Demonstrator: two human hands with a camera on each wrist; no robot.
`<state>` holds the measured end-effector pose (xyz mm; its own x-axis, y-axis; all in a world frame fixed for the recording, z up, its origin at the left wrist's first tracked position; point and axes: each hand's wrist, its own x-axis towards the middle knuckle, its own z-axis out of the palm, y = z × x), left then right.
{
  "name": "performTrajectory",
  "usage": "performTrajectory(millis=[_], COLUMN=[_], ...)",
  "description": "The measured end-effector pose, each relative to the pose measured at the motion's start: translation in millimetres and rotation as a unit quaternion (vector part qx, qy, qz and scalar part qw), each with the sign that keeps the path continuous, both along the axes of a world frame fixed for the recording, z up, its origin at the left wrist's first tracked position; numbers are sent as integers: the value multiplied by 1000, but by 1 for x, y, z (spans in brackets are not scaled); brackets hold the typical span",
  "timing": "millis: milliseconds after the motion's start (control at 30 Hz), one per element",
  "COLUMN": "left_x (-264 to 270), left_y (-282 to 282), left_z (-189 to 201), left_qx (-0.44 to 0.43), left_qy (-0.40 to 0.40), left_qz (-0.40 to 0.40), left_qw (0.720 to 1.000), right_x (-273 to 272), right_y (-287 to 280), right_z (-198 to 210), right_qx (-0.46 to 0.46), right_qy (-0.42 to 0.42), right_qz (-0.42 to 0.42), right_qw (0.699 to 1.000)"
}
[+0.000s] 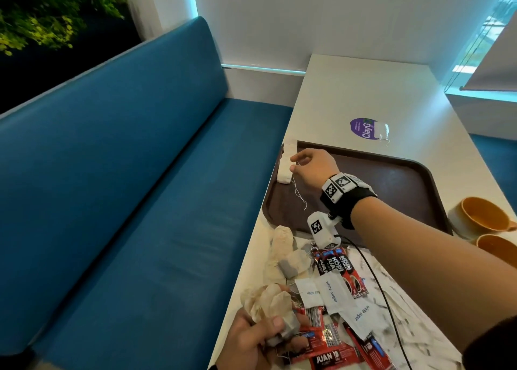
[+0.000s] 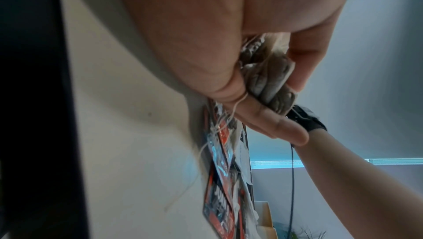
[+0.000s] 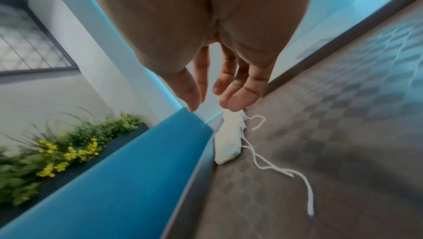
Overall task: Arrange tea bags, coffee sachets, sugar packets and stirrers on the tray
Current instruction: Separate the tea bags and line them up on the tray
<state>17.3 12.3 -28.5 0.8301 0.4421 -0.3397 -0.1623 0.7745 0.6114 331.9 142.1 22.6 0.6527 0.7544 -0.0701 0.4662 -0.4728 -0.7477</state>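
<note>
A brown tray (image 1: 391,179) lies on the white table. White tea bags (image 1: 285,165) line its left rim, and their strings (image 1: 298,193) trail over the tray floor. My right hand (image 1: 293,164) hovers at that row with straight fingers. In the right wrist view its fingertips (image 3: 235,101) touch the top of a tea bag (image 3: 228,145), the thumb held apart. At the near edge my left hand (image 1: 268,333) grips a bunch of tea bags (image 1: 268,302), also seen in the left wrist view (image 2: 265,80). Red coffee sachets (image 1: 333,266), white sugar packets (image 1: 330,291) and loose tea bags (image 1: 285,252) lie piled before the tray.
Two orange cups (image 1: 484,215) stand right of the tray. A purple sticker (image 1: 363,129) sits on the table beyond it. A blue bench (image 1: 140,187) runs along the table's left edge. A black cable (image 1: 377,280) crosses the pile.
</note>
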Motion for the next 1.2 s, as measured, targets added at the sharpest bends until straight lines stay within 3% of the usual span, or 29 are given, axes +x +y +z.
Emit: performTrajectory(millis=[167, 300, 467, 600, 900, 1067, 1200], left_x=[6, 5, 6, 8, 8, 5, 6], left_y=[-5, -7, -9, -13, -20, -19, -18], left_z=[-11, -15, -18, -15, -11, -15, -17], left_qx=[35, 36, 64, 80, 88, 115, 110], left_qy=[8, 14, 34, 31, 64, 60, 52], left_qz=[33, 55, 73, 91, 82, 50, 62], left_qw=[999, 998, 995, 992, 991, 990, 991], right_x=[-25, -64, -114, -145, -158, -161, -169], right_y=[-54, -113, -177, -211, -243, -245, -246], right_z=[43, 61, 49, 15, -6, -10, -16], right_qx=[47, 81, 52, 53, 103, 130, 155], right_qy=[-10, 39, 110, 196, 299, 320, 257], right_qz=[44, 75, 100, 70, -6, -47, -43], right_qw=[998, 993, 988, 977, 949, 937, 953])
